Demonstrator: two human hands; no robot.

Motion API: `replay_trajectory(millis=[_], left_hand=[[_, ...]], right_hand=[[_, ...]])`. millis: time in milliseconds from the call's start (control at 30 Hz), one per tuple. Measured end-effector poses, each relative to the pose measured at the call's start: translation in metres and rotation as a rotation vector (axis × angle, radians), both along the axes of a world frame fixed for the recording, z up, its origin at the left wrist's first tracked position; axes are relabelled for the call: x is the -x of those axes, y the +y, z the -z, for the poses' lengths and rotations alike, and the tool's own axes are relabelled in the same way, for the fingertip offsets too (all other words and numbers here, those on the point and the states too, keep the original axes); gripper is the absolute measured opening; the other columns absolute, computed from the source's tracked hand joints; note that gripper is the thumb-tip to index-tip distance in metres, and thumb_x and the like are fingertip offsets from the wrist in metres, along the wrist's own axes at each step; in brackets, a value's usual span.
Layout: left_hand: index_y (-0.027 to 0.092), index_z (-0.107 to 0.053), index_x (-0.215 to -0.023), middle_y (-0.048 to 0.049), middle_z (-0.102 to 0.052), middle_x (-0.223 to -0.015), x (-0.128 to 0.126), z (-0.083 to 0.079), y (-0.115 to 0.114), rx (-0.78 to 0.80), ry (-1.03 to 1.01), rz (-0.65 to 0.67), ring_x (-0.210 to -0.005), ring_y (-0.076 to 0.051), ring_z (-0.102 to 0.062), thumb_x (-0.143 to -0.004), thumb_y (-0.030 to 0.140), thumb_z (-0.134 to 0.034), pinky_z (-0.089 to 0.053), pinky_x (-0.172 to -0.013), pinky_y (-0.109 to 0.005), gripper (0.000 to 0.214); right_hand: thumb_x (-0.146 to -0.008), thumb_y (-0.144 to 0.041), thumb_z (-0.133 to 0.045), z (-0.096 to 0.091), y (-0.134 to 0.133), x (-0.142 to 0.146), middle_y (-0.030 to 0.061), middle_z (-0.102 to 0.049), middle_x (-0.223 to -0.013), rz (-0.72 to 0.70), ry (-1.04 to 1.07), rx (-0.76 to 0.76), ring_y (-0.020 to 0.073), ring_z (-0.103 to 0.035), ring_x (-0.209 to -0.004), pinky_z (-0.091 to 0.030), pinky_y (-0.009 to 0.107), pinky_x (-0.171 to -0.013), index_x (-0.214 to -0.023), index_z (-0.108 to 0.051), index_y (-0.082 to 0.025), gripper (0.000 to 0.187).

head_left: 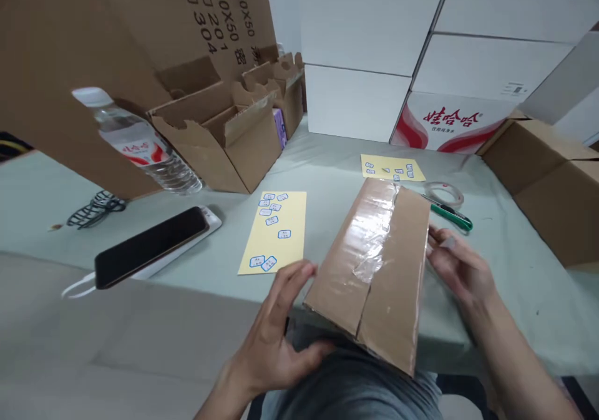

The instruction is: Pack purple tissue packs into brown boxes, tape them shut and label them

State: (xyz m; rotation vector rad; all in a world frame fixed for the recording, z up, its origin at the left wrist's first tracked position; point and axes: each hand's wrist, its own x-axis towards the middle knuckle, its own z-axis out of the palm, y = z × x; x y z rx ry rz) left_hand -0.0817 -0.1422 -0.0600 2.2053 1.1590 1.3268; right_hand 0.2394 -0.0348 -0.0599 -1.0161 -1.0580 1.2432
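A brown cardboard box (402, 264), with clear tape over its flap seam, lies tilted and overhangs the table's front edge. My left hand (276, 339) is at its near left corner, thumb and fingers spread; I cannot tell whether the fingertips touch it. Along the right side of the box is my right hand (461, 270), its fingers bent together around a small greyish piece that I cannot make out. Just beyond the box lie a green utility knife (453, 218) and a roll of clear tape (443, 193).
Yellow sheets with small blue-edged stickers (285, 220) lie left of and behind the box. Farther left are a phone (152, 248) on a white charger, a water bottle (145, 145) and open cartons (219, 133). Another carton (538, 176) stands right, white boxes (358, 102) behind.
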Motion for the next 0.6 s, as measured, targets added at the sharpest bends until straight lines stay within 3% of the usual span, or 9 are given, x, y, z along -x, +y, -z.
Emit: replay_trajectory(millis=[100,167,233,300,400,600], left_hand=[[0.031,-0.035,-0.143,-0.0135,-0.022,-0.157,-0.027,-0.001,0.01,-0.075,-0.066,0.116,-0.146,-0.035,-0.025,-0.087,0.032,-0.061,-0.038,-0.111,-0.054,0.062],[0.031,-0.038,-0.135,-0.012,-0.018,-0.159,-0.049,-0.001,0.017,-0.037,-0.128,0.147,-0.149,-0.033,-0.019,-0.088,0.022,-0.057,-0.034,-0.114,-0.056,0.052],[0.03,-0.037,-0.13,-0.0122,-0.019,-0.158,-0.069,0.001,0.021,-0.026,-0.193,0.114,-0.15,-0.031,-0.016,-0.087,0.017,-0.057,-0.032,-0.115,-0.057,0.049],[0.029,-0.036,-0.127,-0.0117,-0.016,-0.159,-0.084,0.004,0.021,-0.019,-0.238,0.07,-0.151,-0.031,-0.01,-0.088,0.017,-0.058,-0.028,-0.116,-0.057,0.047],[0.029,-0.034,-0.129,-0.0105,-0.009,-0.161,-0.093,0.008,0.017,0.039,-0.264,0.063,-0.152,-0.03,-0.004,-0.088,0.016,-0.054,-0.021,-0.118,-0.059,0.047],[0.03,-0.029,-0.133,-0.0077,0.003,-0.164,-0.094,0.008,0.01,0.098,-0.248,0.145,-0.152,-0.031,0.008,-0.083,0.021,-0.051,-0.013,-0.118,-0.063,0.055]], right_hand=[[-0.071,-0.042,-0.077,-0.01,-0.048,-0.013,0.0065,-0.065,-0.088,0.049,-0.036,-0.083,0.0182,-0.062,-0.071,-0.051,0.03,-0.058,-0.069,-0.059,-0.021,0.028],[-0.08,-0.033,-0.071,-0.013,-0.095,-0.012,0.0017,-0.058,-0.07,0.105,-0.157,-0.147,0.0137,-0.056,-0.057,-0.044,0.023,-0.046,-0.072,-0.061,-0.021,0.018],[-0.082,-0.023,-0.07,-0.013,-0.135,-0.001,0.0012,-0.061,-0.067,0.184,-0.395,-0.211,0.0137,-0.059,-0.056,-0.045,0.021,-0.045,-0.077,-0.064,-0.021,0.008],[-0.082,-0.018,-0.069,-0.01,-0.158,0.018,0.0003,-0.065,-0.066,0.251,-0.603,-0.285,0.0126,-0.061,-0.053,-0.047,0.019,-0.046,-0.081,-0.067,-0.021,0.003],[-0.084,-0.016,-0.065,-0.004,-0.16,0.046,-0.0026,-0.063,-0.059,0.316,-0.727,-0.386,0.01,-0.059,-0.048,-0.047,0.017,-0.046,-0.081,-0.065,-0.02,0.005],[-0.088,-0.017,-0.06,0.005,-0.139,0.074,-0.0053,-0.058,-0.052,0.417,-0.661,-0.431,0.0082,-0.052,-0.04,-0.044,0.018,-0.042,-0.077,-0.063,-0.018,0.011]])
